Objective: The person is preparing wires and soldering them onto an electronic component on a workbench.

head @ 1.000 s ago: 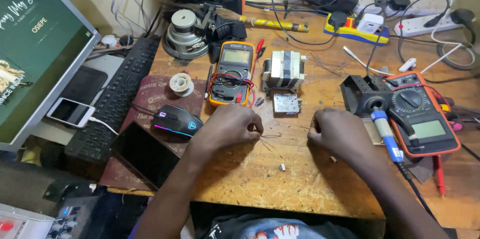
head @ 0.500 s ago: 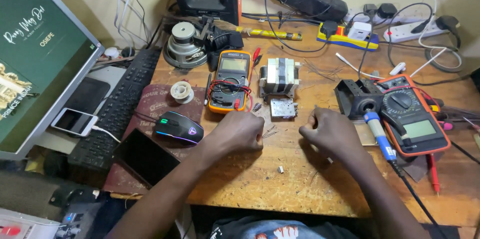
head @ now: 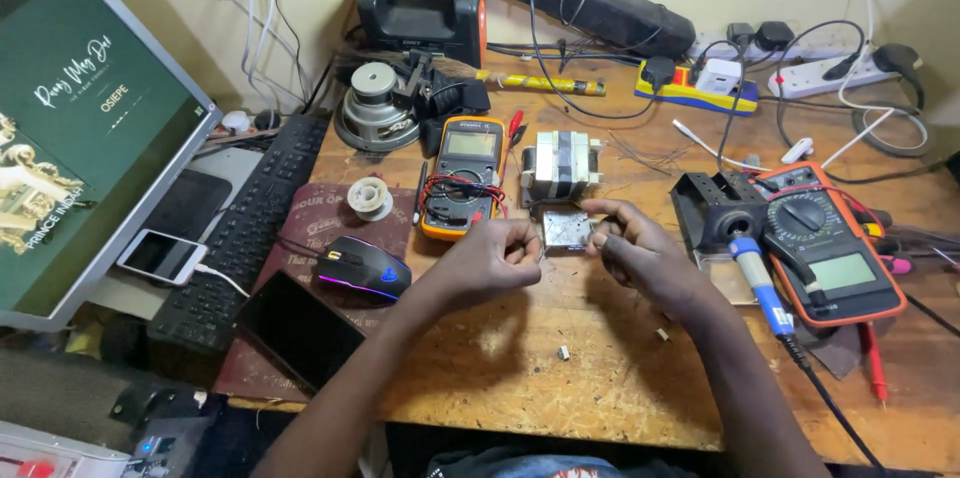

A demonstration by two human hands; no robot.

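1. Left hand [head: 492, 260] curled into a loose fist, fingertips pinched just left of the small metal box [head: 566, 229]; whatever sits in the pinch too small to tell.
2. Right hand [head: 635, 250] clenched likewise, fingertips at the box's right edge, touching or nearly so.
3. Small metal box: square, dull silver, scuffed, lying flat on the wooden bench [head: 520, 378], directly in front of the transformer [head: 562, 164].
4. Open bare wood nearer than the box, up to the bench's front edge, dotted with a few tiny pale scraps.
5. Left of the box: yellow multimeter [head: 464, 176], hard plastic, red leads coiled across it; glossy black mouse [head: 362, 267] further left.
6. Right of the box: black soldering stand [head: 718, 210], blue-handled iron [head: 755, 278], orange multimeter [head: 830, 243], crowding that side.
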